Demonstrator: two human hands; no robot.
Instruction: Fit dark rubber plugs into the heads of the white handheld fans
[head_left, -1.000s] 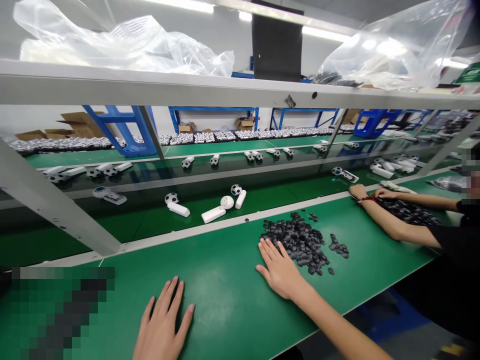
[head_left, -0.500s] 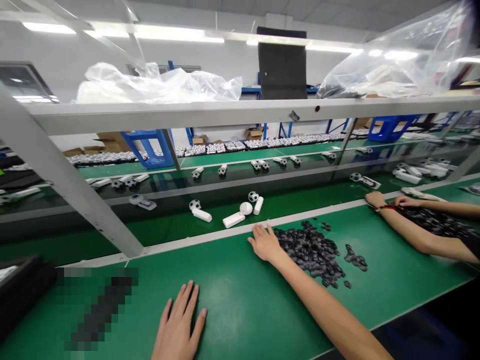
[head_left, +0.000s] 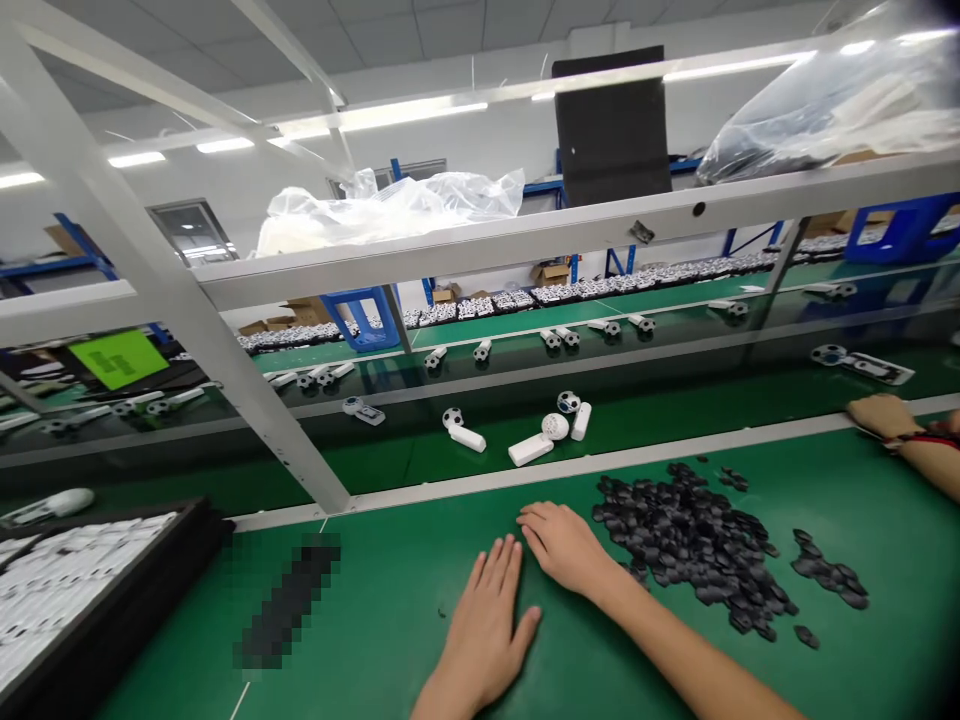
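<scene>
My left hand (head_left: 484, 625) lies flat on the green table mat (head_left: 360, 640), fingers stretched out and empty. My right hand (head_left: 564, 545) rests palm down just beside it, fingers slightly curved and holding nothing. To the right of my right hand, almost touching the wrist, lies a heap of small black parts (head_left: 694, 535). A smaller cluster of the same black parts (head_left: 829, 580) sits farther right.
A black tray of white parts (head_left: 67, 590) stands at the left. White handheld devices with football-patterned heads (head_left: 551, 430) lie on the belt behind a grey frame post (head_left: 225, 360). Another person's hand (head_left: 892, 420) rests at the right edge. Plastic bags (head_left: 390, 205) lie on the upper shelf.
The view has swung left and up. My right hand has drawn back from the pile's left edge toward my left hand; the two now lie side by side.
</scene>
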